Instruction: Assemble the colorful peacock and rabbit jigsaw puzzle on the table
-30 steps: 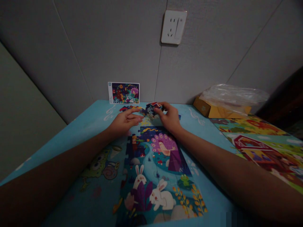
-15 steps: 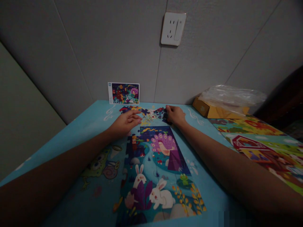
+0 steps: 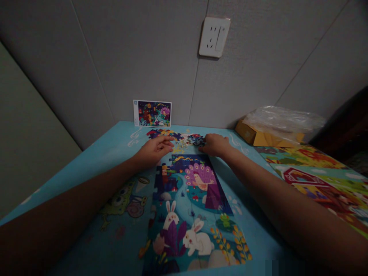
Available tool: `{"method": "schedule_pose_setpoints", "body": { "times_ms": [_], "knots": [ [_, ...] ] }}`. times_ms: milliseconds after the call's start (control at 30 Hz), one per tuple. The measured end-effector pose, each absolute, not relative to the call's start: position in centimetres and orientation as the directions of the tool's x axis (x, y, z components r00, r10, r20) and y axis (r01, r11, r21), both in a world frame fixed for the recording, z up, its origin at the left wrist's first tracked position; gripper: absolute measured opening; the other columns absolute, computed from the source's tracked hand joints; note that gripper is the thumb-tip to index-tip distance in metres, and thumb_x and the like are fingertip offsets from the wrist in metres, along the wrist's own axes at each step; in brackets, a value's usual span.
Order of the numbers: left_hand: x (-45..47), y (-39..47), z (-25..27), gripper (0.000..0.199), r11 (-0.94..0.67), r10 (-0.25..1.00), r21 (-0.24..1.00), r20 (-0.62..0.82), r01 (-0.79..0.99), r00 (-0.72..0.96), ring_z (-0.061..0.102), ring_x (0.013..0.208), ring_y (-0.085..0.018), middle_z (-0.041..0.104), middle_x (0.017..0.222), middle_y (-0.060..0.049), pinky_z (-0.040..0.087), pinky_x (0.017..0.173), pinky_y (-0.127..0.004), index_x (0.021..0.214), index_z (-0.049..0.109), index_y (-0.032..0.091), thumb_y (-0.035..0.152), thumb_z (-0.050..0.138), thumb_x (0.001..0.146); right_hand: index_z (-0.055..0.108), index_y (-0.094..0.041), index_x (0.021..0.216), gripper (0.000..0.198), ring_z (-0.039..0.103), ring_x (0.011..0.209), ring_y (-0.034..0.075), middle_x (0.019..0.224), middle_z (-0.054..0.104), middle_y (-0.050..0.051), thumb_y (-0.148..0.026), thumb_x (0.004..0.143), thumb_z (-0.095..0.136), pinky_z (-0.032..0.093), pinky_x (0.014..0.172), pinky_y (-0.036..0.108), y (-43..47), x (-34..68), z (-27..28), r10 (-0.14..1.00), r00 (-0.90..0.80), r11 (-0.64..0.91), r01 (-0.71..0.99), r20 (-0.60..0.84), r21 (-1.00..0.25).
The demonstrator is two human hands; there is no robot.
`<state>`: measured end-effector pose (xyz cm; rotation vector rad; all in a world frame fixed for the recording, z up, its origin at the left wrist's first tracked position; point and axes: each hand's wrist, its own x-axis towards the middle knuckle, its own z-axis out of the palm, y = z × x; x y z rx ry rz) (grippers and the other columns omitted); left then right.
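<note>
On the blue surface (image 3: 110, 143), a partly joined puzzle (image 3: 191, 212) lies foremost, loose pieces (image 3: 196, 139) beyond it unplaced, the left hand (image 3: 154, 151) loosely open, the right hand (image 3: 216, 145) curled at the pieces, its grip unclear.

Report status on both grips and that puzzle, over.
Left grip open, beside loose pieces. Right grip at the pieces, hold unclear. Puzzle flat, upper left edge jagged. Box and clear plastic off right, apart from it.

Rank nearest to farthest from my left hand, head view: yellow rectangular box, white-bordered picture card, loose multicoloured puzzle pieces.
1. Loose multicoloured puzzle pieces: just beyond left hand.
2. White-bordered picture card: upright behind them.
3. Yellow rectangular box: far right.
</note>
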<state>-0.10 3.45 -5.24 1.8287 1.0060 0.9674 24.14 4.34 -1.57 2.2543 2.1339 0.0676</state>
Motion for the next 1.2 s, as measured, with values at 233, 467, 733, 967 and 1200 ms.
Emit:
{"method": "schedule_pose_setpoints", "body": {
  "times_ms": [233,467,733,967,1200],
  "knots": [
    [-0.3,3.9,-5.6,0.047,-0.358,0.884,0.896,0.234,0.264,0.404,0.070,0.097,-0.022,0.069,0.109,-0.013,0.055,0.091,-0.040,0.121,0.060,0.012,0.034,0.064,0.080,0.068,-0.018,0.119,0.049,0.064,0.112,0.035,0.115,0.071,0.020,-0.047,0.079,0.070,0.047,0.091,0.047,4.8,24.6,-1.5,0.995,0.094,-0.094,0.996,-0.031,-0.010],
    [-0.3,3.7,-5.3,0.042,-0.361,0.886,0.894,0.240,0.266,0.397,0.069,0.100,-0.023,0.071,0.105,-0.012,0.055,0.093,-0.041,0.116,0.062,0.012,0.033,0.065,0.080,0.075,-0.014,0.095,0.035,0.069,0.096,0.034,0.094,0.074,0.020,-0.044,0.076,0.074,0.049,0.077,0.039,4.9,25.7,-0.3,0.995,0.100,-0.100,0.995,0.029,-0.024],
    [-0.1,3.3,-5.4,0.050,-0.418,0.849,0.877,0.285,0.236,0.445,0.070,0.092,-0.022,0.071,0.102,-0.010,0.057,0.085,-0.038,0.115,0.059,0.016,0.040,0.073,0.074,0.068,-0.015,0.075,0.026,0.058,0.061,0.013,0.075,0.072,0.008,-0.034,0.089,0.059,0.040,0.057,0.025,3.7,21.3,-1.2,0.955,-0.111,0.287,0.569,0.273,-0.771],
    [-0.4,3.5,-4.8,0.037,-0.418,0.898,0.864,0.347,0.279,0.271,0.069,0.072,-0.020,0.071,0.073,-0.004,0.057,0.073,-0.033,0.099,0.059,0.016,0.046,0.065,0.080,0.066,-0.015,0.068,0.029,0.053,0.057,0.012,0.066,0.069,0.003,-0.025,0.092,0.052,0.037,0.058,0.024,2.2,18.5,-5.7,0.924,-0.296,0.347,0.380,0.243,-0.857],
    [-0.1,2.6,-4.3,0.035,-0.402,0.902,0.863,0.315,0.307,0.296,0.069,0.074,-0.019,0.070,0.072,-0.002,0.056,0.066,-0.029,0.112,0.056,0.017,0.038,0.060,0.084,0.058,-0.017,0.059,0.034,0.043,0.050,0.010,0.051,0.054,-0.003,-0.017,0.091,0.048,0.033,0.056,0.023,2.1,18.9,-4.9,0.935,-0.272,0.328,0.409,0.230,-0.851]
  ]
}}
